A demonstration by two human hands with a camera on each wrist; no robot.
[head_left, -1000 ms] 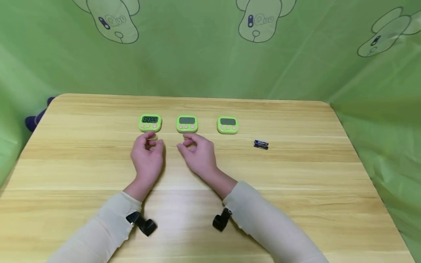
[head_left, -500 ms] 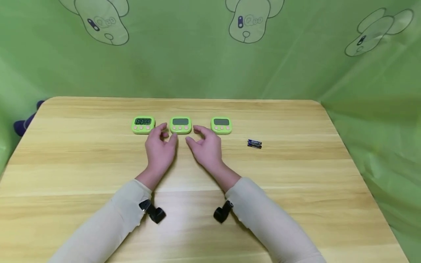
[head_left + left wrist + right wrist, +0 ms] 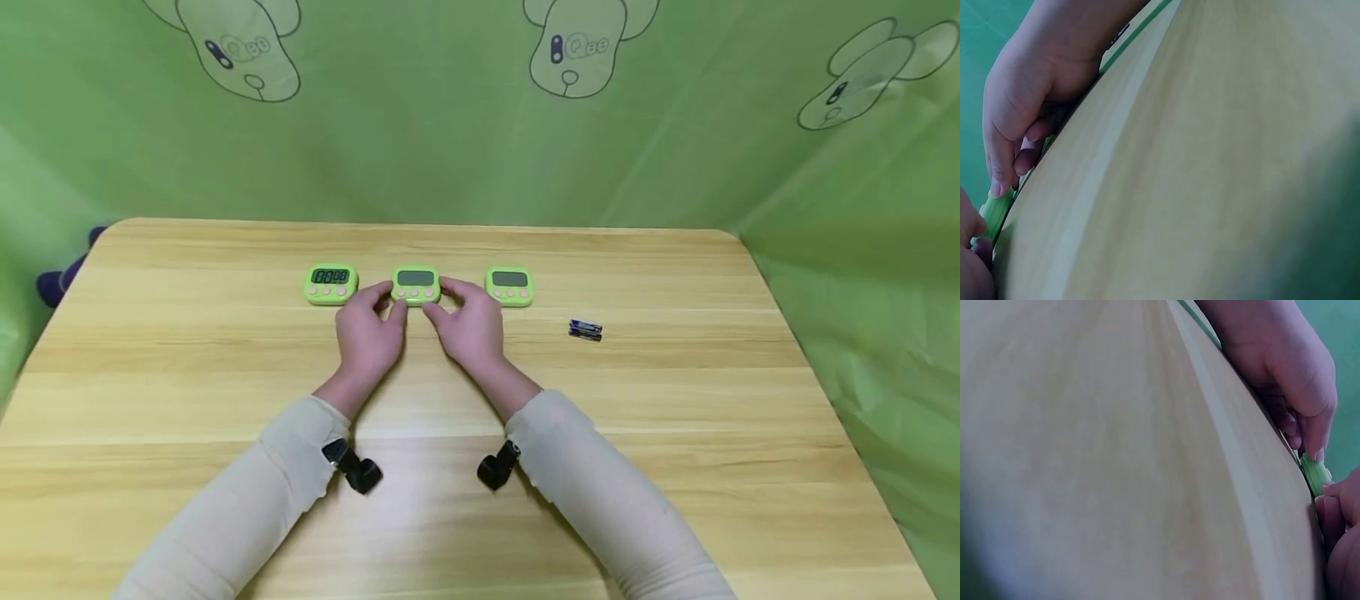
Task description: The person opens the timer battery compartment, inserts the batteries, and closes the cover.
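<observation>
Three lime-green digital timers lie in a row on the table. Both hands are at the middle timer (image 3: 416,285), whose screen is blank. My left hand (image 3: 371,335) grips its left end between thumb and fingers. At the opposite end, my right hand (image 3: 472,332) holds it likewise, thumb at the near edge. From the left wrist, the green timer (image 3: 996,212) shows edge-on between the two hands' fingertips. The left timer (image 3: 331,285) displays digits; the right timer (image 3: 510,287) has a blank screen and sits just beyond the right hand's fingers.
A pair of dark blue batteries (image 3: 585,330) lies side by side to the right of the timers. The wooden table (image 3: 675,400) ends at a green curtain (image 3: 420,158) printed with cartoon heads. Something purple (image 3: 60,279) peeks out past the table's left corner.
My left hand has moved right from in front of the left timer to the middle one. The right hand has shifted slightly right and forward. Both now hold the middle timer's ends.
</observation>
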